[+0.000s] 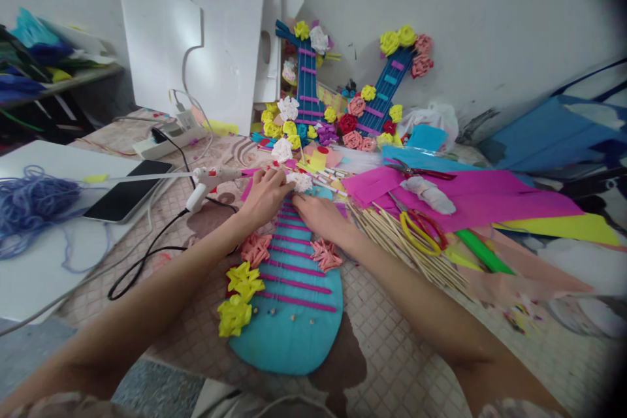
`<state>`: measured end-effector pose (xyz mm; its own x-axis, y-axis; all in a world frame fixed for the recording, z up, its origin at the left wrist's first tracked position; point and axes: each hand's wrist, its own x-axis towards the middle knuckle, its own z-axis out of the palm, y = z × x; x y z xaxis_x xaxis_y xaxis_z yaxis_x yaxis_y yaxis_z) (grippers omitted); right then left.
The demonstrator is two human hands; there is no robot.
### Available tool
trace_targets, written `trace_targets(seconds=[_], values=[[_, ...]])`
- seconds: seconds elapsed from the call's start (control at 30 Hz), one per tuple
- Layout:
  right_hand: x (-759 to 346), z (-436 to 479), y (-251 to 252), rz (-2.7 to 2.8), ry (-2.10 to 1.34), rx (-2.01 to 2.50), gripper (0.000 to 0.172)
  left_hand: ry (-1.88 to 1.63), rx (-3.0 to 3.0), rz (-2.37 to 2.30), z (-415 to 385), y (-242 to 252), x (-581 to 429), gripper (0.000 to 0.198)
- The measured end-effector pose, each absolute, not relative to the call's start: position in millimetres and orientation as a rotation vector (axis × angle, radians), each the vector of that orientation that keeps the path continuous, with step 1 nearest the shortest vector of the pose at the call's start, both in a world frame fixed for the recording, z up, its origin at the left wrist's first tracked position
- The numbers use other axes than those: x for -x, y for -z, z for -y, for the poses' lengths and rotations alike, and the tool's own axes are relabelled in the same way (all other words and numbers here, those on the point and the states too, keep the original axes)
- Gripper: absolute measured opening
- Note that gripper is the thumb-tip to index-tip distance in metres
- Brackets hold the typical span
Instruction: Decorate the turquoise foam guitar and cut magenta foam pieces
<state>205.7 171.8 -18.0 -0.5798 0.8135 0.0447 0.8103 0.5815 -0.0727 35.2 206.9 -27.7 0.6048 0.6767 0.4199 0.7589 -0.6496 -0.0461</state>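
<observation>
A blue craft guitar (287, 346) with magenta strips across it lies flat on the table, its neck pointing away from me. At the far end of the neck is a white paper flower (300, 181). My left hand (267, 197) pinches the flower from the left. From the right, my right hand (321, 217) closes its fingers at the flower's lower edge; the fingertips are partly hidden. Yellow paper flowers (245, 282) and a pink one (255, 249) sit along the guitar's left edge. Another pink flower (326, 255) is on its right edge.
A white glue gun (208, 176) with a black cord lies left of my hands. Bamboo sticks (411, 245), yellow-handled scissors (418, 235) and magenta paper (490, 199) cover the right side. Two flowered guitars (307, 81) lean at the back. A phone (128, 192) and purple yarn (36, 202) lie left.
</observation>
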Motion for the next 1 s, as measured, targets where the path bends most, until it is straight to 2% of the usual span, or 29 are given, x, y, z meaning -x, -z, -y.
trace_targets(seconds=[0.77, 1.0], values=[[-211, -170, 30, 2.752, 0.142, 1.237, 0.023, 0.539, 2.635, 1.195, -208, 34, -33, 0.023], [-212, -166, 22, 2.729, 0.040, 1.262, 0.021, 0.512, 2.616, 1.182, -209, 36, -33, 0.023]])
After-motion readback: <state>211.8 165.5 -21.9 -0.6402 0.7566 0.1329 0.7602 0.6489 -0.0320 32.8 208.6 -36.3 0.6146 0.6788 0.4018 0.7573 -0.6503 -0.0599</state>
